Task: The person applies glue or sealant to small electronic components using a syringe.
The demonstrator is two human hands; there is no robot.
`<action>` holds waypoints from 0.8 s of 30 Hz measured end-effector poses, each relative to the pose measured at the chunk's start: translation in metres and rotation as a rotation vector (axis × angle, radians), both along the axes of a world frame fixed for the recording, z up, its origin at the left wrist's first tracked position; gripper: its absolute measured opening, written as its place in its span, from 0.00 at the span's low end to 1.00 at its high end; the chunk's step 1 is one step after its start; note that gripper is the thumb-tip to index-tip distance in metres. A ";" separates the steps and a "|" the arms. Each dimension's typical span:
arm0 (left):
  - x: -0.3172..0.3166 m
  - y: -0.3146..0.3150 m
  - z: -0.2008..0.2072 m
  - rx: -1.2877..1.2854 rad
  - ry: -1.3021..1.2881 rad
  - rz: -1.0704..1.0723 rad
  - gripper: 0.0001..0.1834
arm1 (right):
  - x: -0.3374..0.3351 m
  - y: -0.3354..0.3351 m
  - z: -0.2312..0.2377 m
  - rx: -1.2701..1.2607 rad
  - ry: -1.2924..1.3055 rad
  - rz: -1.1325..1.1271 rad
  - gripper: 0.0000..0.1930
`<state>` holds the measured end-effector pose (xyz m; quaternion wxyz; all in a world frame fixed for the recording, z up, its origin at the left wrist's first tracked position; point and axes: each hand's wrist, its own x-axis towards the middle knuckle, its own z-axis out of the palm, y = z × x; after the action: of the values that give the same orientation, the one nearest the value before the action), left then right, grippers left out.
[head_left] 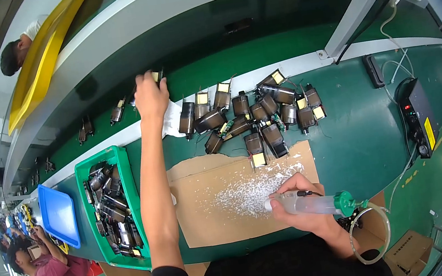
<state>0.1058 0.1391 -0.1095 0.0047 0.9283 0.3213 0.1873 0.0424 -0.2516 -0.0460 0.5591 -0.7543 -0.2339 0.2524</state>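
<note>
My left hand [150,95] reaches far forward to the conveyor belt [255,57] and is closed around a small dark motor part with a yellow tag [157,76]. My right hand [296,202] rests near the front of the bench, gripping a clear glue syringe [310,203] with a green cap and a tube at its rear. Its tip hovers over a brown cardboard sheet [208,207] spotted with white glue drips. A cluster of several dark motor parts [254,113] with yellow tags lies behind the cardboard.
A green bin [123,158] holding more dark parts stands left of my arm, with a blue tray [58,214] beyond it. A black control box [417,116] with cables sits at the right. Other parts ride the belt at left. Other people work at far left.
</note>
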 end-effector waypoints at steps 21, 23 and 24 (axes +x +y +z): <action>-0.159 -0.180 0.041 -2.192 -0.675 -1.120 0.35 | -0.013 0.041 0.074 0.497 -0.277 0.019 0.18; -0.163 -0.181 0.042 -2.092 -0.654 -1.065 0.35 | -0.014 0.042 0.073 0.483 -0.287 0.026 0.18; -0.164 -0.182 0.043 -1.990 -0.624 -1.011 0.34 | -0.014 0.042 0.073 0.474 -0.297 0.029 0.18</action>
<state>-0.0581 -0.0425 -0.0668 0.8863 0.4503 -0.0962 0.0493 0.0279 -0.2096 0.0272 0.6761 -0.6277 -0.3764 0.0853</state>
